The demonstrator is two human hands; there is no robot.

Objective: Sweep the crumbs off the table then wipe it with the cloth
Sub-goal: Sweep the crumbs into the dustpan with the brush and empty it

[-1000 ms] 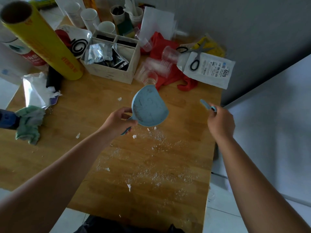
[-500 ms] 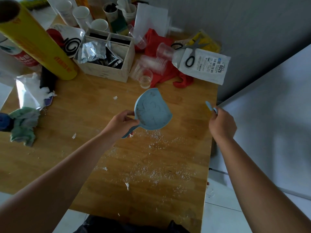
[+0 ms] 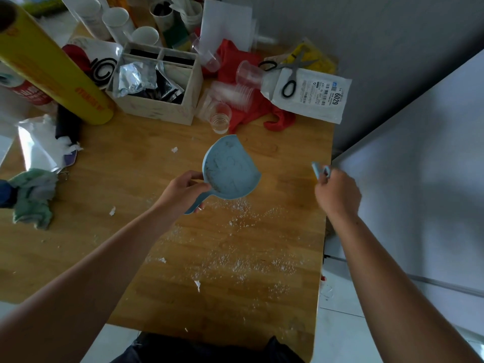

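Above the desk (image 3: 117,179), the left hand (image 3: 183,189) grips the blue dustpan (image 3: 230,171) by its handle; right hand (image 3: 337,192) fingers clamp a blue brush handle (image 3: 320,170). Crumbs (image 3: 235,260) scattered beneath, cloth (image 3: 31,197) bunched far left. Sweeping step: next, pan down, brush crumbs in.

In view are one blue dustpan (image 3: 230,171), one blue brush handle (image 3: 320,171), one pair of scissors (image 3: 292,74) and one yellow roll (image 3: 52,72). The worktop (image 3: 131,179) carries one divided box (image 3: 157,108), one green cloth (image 3: 32,197), one red cloth (image 3: 235,61) and three white cups (image 3: 117,22) in a row.

Crumbs (image 3: 235,265) are scattered on the table (image 3: 125,179) before the dustpan (image 3: 230,171); the cloth (image 3: 32,197) is located left, the brush (image 3: 320,171) right.
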